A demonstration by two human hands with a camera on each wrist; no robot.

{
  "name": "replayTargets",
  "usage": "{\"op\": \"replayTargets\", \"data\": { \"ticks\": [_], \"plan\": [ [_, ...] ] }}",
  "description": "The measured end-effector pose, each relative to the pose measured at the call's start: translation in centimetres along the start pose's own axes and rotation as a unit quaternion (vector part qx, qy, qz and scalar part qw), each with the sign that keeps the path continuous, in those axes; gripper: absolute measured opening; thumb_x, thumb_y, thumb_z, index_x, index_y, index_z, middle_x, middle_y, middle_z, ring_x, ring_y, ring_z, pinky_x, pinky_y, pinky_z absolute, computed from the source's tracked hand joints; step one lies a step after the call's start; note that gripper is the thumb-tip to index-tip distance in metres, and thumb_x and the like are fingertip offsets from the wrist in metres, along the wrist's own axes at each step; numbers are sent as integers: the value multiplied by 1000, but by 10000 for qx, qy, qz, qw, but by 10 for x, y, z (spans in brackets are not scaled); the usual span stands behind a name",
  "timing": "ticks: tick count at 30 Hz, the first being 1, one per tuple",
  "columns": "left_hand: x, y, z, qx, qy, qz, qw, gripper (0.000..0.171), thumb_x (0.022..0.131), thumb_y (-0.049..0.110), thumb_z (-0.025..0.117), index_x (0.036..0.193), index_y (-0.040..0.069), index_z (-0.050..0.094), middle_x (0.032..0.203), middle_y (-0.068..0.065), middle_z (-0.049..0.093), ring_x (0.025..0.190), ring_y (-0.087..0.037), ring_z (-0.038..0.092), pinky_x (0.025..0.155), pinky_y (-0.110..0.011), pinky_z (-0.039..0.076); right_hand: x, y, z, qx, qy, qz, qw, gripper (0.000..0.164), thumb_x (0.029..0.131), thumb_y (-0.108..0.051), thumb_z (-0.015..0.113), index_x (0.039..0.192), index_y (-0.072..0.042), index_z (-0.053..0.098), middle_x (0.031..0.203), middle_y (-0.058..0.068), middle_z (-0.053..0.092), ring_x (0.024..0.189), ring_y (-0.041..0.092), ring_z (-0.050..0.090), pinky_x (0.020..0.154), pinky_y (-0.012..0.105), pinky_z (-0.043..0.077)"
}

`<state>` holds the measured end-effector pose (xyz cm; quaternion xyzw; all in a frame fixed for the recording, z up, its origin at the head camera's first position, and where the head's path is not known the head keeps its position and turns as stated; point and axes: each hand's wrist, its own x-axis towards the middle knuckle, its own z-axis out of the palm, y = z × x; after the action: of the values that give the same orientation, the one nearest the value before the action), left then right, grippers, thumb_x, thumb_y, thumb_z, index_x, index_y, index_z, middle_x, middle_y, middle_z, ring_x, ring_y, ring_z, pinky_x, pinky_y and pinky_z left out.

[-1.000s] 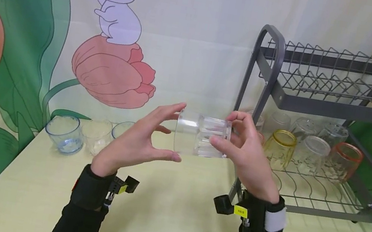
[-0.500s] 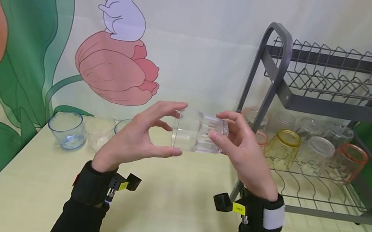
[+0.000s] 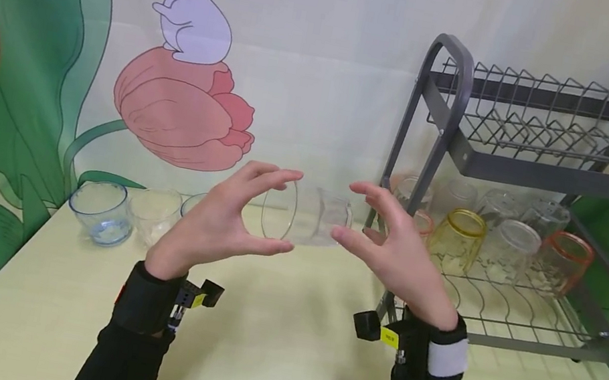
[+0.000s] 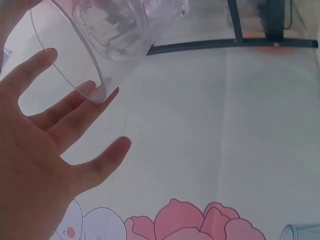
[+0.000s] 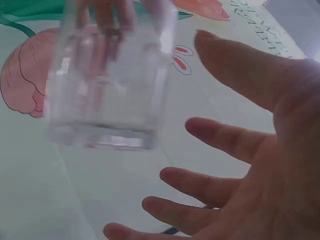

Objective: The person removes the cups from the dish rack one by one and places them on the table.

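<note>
A clear drinking glass point(image 3: 304, 217) lies sideways in the air between my hands, its wide rim to the left and thick base to the right. My left hand point(image 3: 210, 221) grips it around the rim end, thumb below and fingers above. In the left wrist view the fingers point(image 4: 75, 120) show around the rim. My right hand point(image 3: 403, 255) is by the base, thumb and fingers spread. In the right wrist view these fingers point(image 5: 215, 185) stand apart from the glass point(image 5: 105, 100), holding nothing.
On the right stands a grey two-tier dish rack point(image 3: 551, 176). Its lower tier holds several upside-down glasses, including a yellow glass point(image 3: 457, 241) and an orange-rimmed glass point(image 3: 563, 263). A blue bowl-shaped glass point(image 3: 103, 212) and others stand at the table's point(image 3: 265, 346) back left.
The glass has shifted left, deeper into my left hand. My right fingers have come off its base and spread apart; the right hand itself has hardly moved.
</note>
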<state>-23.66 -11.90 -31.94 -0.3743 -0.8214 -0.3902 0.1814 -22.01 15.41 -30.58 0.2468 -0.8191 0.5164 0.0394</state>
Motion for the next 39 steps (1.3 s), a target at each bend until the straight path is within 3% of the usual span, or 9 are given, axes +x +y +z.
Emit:
{"op": "replayTargets", "data": {
  "ticks": [8, 11, 13, 17, 22, 28, 34, 39],
  "plan": [
    [-2, -11, -2, 468, -104, -345, 9983, 78, 73, 37, 86, 142, 31, 50, 118, -3, 47, 107, -19, 51, 83, -38, 49, -12, -3, -22, -286, 592, -20, 9978, 43, 95, -25, 66, 134, -9, 54, 137, 3, 52, 129, 20, 45, 103, 49, 41],
    [-3, -16, -1, 938, -161, -505, 9942, 77, 73, 40, 85, 141, 28, 51, 116, -6, 49, 97, -22, 54, 77, -37, 48, -18, -1, -32, -505, 903, 68, 9946, 33, 97, -16, 63, 127, -5, 56, 129, 6, 57, 123, 20, 50, 102, 49, 42],
    [-4, -21, -1, 1494, -152, -630, 9866, 77, 73, 42, 84, 141, 26, 52, 114, -8, 50, 85, -23, 56, 78, -40, 46, -20, 0, -37, -776, 1133, 88, 9905, 27, 96, -9, 59, 122, -3, 57, 123, 9, 59, 118, 23, 52, 99, 50, 43],
    [-8, -29, -2, 2500, -117, -970, 9633, 78, 70, 44, 84, 138, 21, 55, 110, -11, 52, 72, -25, 54, 82, -47, 43, -19, 7, -43, -1342, 1521, 196, 9790, 24, 93, -1, 50, 116, -1, 58, 119, 13, 58, 116, 29, 53, 97, 51, 44],
    [-11, -39, -3, 2757, -109, -1403, 9509, 79, 69, 42, 86, 137, 19, 56, 106, -12, 51, 73, -28, 55, 82, -51, 43, -15, 22, -48, -1646, 1695, 462, 9706, 29, 93, -4, 49, 120, -1, 57, 126, 15, 53, 120, 34, 48, 96, 53, 42],
    [-11, -45, 6, 2812, -293, -1908, 9400, 81, 69, 44, 85, 139, 19, 54, 109, -14, 52, 82, -31, 58, 82, -53, 44, 0, 47, -52, -2184, 1343, 600, 9647, 34, 96, -12, 55, 128, -3, 56, 129, 18, 49, 112, 36, 47, 91, 54, 40],
    [-8, -51, 16, 3016, -374, -1993, 9316, 79, 70, 44, 83, 139, 20, 54, 111, -15, 53, 96, -29, 57, 82, -53, 41, 12, 63, -59, -2383, 858, 563, 9658, 36, 94, -15, 61, 126, 0, 57, 131, 23, 49, 119, 39, 46, 95, 57, 39],
    [-7, -55, 25, 3057, -582, -2125, 9263, 78, 71, 43, 82, 140, 20, 53, 113, -15, 53, 99, -31, 56, 84, -54, 40, 20, 69, -64, -2626, 377, 854, 9604, 41, 93, -19, 64, 129, -1, 55, 129, 26, 48, 106, 38, 48, 85, 55, 44]
  ]
}}
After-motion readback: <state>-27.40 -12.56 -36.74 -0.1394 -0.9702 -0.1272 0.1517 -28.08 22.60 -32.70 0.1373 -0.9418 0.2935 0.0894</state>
